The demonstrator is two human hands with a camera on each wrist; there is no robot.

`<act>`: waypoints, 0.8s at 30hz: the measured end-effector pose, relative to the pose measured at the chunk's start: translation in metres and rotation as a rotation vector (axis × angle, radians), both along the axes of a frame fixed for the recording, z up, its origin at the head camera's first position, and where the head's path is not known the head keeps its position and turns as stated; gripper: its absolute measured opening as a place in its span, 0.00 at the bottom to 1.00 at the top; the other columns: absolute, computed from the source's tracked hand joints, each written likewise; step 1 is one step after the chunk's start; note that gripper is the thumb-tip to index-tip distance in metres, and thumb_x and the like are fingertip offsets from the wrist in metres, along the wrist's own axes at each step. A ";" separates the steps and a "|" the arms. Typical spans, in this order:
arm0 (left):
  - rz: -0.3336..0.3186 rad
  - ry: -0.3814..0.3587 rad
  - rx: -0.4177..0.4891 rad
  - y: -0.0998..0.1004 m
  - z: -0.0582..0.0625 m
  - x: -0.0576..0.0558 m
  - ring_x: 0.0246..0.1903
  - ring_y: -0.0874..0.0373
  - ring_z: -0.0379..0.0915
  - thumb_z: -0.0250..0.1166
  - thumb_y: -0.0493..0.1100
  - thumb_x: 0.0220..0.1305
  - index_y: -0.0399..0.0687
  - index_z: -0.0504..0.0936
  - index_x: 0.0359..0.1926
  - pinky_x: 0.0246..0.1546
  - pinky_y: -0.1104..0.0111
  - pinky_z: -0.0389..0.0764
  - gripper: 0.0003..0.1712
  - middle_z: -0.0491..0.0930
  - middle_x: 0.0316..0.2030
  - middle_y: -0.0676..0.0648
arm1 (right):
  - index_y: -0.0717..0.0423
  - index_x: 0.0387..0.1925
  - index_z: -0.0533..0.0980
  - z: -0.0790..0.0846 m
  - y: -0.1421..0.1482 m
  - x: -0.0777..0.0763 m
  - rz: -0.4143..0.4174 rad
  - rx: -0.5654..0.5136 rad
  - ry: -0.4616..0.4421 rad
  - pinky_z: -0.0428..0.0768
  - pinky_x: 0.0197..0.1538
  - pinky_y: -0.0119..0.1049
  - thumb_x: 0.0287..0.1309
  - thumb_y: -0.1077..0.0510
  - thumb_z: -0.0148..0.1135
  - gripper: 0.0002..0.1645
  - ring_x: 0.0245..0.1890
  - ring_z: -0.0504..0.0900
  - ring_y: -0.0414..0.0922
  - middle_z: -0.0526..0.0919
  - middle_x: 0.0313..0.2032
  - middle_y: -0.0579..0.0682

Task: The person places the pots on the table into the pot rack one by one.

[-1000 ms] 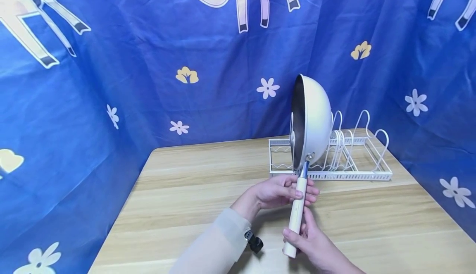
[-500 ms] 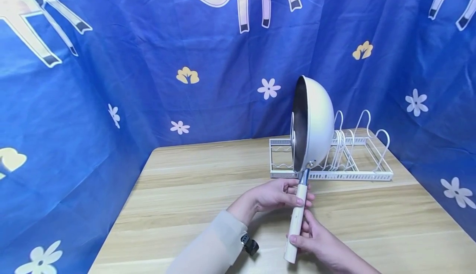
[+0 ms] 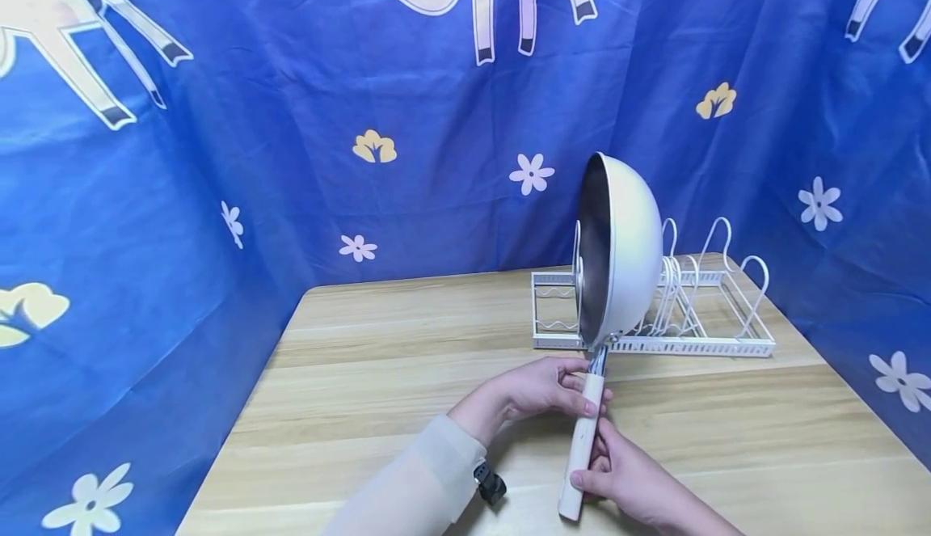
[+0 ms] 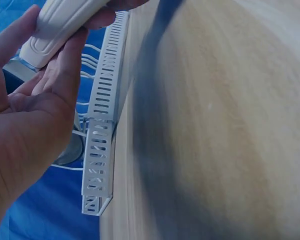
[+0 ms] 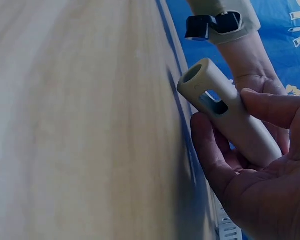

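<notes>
A deep pan, white outside and dark inside, stands on edge over the left half of a white wire rack, its opening facing left. Its pale handle slopes down toward me. My left hand grips the handle near its metal neck, thumb on top. Lower down, near the handle's end, my right hand holds it from the right side. In the right wrist view the handle shows a slot and a hollow end, between thumb and fingers. The left wrist view shows the left fingers curled round it.
The rack has several upright wire loops on its right side. It stands at the back right of a wooden table. Blue patterned curtains enclose the table's back and sides. A black wrist device sits at the left cuff.
The pan has come slightly toward me and to the right in the head view, with its handle end lower. Both hands have moved slightly with it, still gripping the handle.
</notes>
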State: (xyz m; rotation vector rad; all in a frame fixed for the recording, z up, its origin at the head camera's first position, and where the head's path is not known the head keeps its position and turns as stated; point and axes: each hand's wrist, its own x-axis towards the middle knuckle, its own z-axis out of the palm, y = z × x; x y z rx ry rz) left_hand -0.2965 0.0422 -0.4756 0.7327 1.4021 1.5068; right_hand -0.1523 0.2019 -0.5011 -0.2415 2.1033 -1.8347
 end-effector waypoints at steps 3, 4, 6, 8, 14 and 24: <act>0.005 0.002 -0.007 -0.001 -0.001 0.001 0.45 0.60 0.86 0.62 0.25 0.62 0.38 0.61 0.72 0.58 0.65 0.84 0.38 0.72 0.64 0.26 | 0.71 0.75 0.41 -0.002 -0.001 0.000 -0.009 0.043 0.022 0.85 0.36 0.32 0.59 0.61 0.69 0.57 0.33 0.80 0.38 0.79 0.42 0.55; 0.008 0.002 -0.006 -0.001 -0.001 0.001 0.46 0.60 0.86 0.62 0.25 0.63 0.38 0.61 0.72 0.57 0.65 0.84 0.38 0.72 0.64 0.27 | 0.71 0.75 0.42 -0.003 -0.001 0.000 -0.009 0.046 0.026 0.85 0.35 0.32 0.59 0.61 0.69 0.57 0.33 0.80 0.38 0.79 0.42 0.54; 0.011 -0.002 -0.008 -0.002 -0.001 0.001 0.47 0.59 0.85 0.62 0.25 0.63 0.38 0.61 0.72 0.57 0.65 0.84 0.38 0.73 0.64 0.27 | 0.71 0.75 0.42 -0.003 -0.002 -0.001 -0.006 0.053 0.032 0.85 0.35 0.32 0.59 0.61 0.69 0.56 0.33 0.80 0.38 0.79 0.42 0.54; 0.017 -0.004 -0.011 -0.003 -0.002 0.001 0.47 0.59 0.85 0.62 0.25 0.63 0.38 0.61 0.72 0.58 0.65 0.84 0.37 0.73 0.64 0.28 | 0.72 0.75 0.41 -0.003 -0.003 -0.002 -0.002 0.063 0.033 0.85 0.35 0.32 0.59 0.61 0.69 0.57 0.33 0.80 0.38 0.79 0.42 0.55; 0.060 0.007 -0.055 -0.006 -0.003 0.003 0.47 0.60 0.85 0.64 0.28 0.64 0.37 0.67 0.68 0.58 0.65 0.84 0.32 0.77 0.62 0.31 | 0.72 0.73 0.48 0.000 -0.002 -0.004 0.006 0.119 0.040 0.84 0.34 0.32 0.58 0.59 0.70 0.53 0.32 0.80 0.39 0.79 0.39 0.54; 0.153 0.399 -0.271 -0.013 0.012 0.022 0.36 0.64 0.83 0.67 0.44 0.67 0.42 0.76 0.61 0.44 0.72 0.85 0.24 0.87 0.43 0.49 | 0.54 0.50 0.76 0.022 0.014 -0.005 0.042 0.444 0.231 0.80 0.34 0.30 0.68 0.46 0.60 0.19 0.31 0.78 0.33 0.79 0.33 0.44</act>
